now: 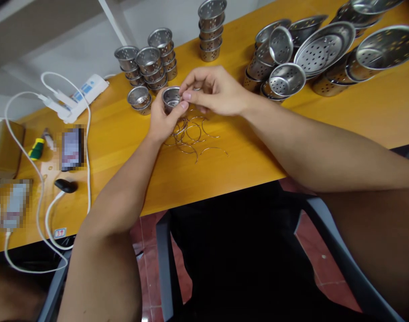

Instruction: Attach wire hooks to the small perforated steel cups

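My left hand [164, 117] is closed around a small perforated metal cup [171, 97], thumb along its near side. At the cup's right rim is my right hand [212, 91], its thumb and fingers pinched together; whatever sits between them is too small to make out. Several thin curved wires [193, 132] lie loosely on the table just below both hands. Close to the left hand stands a short stack of similar perforated cups [139, 99].
Taller cup stacks [149, 62] rise behind, with another stack [211, 33] at the back. Larger perforated bowls [321, 51] crowd the right. On the left are a power strip [85, 98], white cables, a phone [72, 149], a black mouse-like object [66, 185] and a green-yellow tool handle [36, 149].
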The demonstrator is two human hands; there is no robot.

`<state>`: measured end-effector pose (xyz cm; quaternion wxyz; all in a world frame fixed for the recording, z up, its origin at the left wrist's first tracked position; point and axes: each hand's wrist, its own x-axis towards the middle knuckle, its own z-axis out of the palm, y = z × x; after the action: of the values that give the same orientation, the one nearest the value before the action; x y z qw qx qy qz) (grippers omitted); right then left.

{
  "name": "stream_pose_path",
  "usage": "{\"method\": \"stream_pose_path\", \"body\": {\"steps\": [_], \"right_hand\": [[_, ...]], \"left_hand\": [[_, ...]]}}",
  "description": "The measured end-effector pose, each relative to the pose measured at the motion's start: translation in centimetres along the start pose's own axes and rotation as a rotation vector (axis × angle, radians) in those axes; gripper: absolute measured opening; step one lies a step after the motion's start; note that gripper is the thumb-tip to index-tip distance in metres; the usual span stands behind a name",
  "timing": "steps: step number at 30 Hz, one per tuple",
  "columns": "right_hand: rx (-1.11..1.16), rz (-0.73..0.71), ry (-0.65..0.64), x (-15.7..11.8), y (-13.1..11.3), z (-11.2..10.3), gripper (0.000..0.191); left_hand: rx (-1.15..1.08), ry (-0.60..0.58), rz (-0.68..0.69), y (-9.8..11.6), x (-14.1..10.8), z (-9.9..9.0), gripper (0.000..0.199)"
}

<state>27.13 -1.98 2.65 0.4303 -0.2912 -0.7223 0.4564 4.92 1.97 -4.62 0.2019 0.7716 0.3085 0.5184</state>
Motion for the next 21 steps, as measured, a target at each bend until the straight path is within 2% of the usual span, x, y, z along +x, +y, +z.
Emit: {"method": "stream_pose_path", "body": {"steps": [2, 4, 7, 12, 21], "right_hand": [[0.042, 0.003, -0.054, 0.0, 0.0, -0.2, 0.063], [0.07, -0.014, -0.057, 0.0, 0.0, -0.1, 0.066], [0.08, 0.004, -0.003, -0.1, -0.1, 0.4, 0.06], [0.033, 0.089, 0.052, -0.2, -0.8, 0.8, 0.053], [0.048, 0.061, 0.024, 0.0, -0.2, 0.5, 0.056]], "left_hand": [[-0.013, -0.037, 0.006, -0.1, 0.0, -0.2, 0.072], [-0.029, -0.07, 0.03, 0.0, 0.0, -0.2, 0.075], [-0.001, -0.094, 0.057, 0.1, 0.0, -0.1, 0.085], [0.027, -0.102, 0.054, 0.0, -0.1, 0.3, 0.08], [0.12, -0.083, 0.04, 0.8, 0.0, 0.0, 0.073]]}}
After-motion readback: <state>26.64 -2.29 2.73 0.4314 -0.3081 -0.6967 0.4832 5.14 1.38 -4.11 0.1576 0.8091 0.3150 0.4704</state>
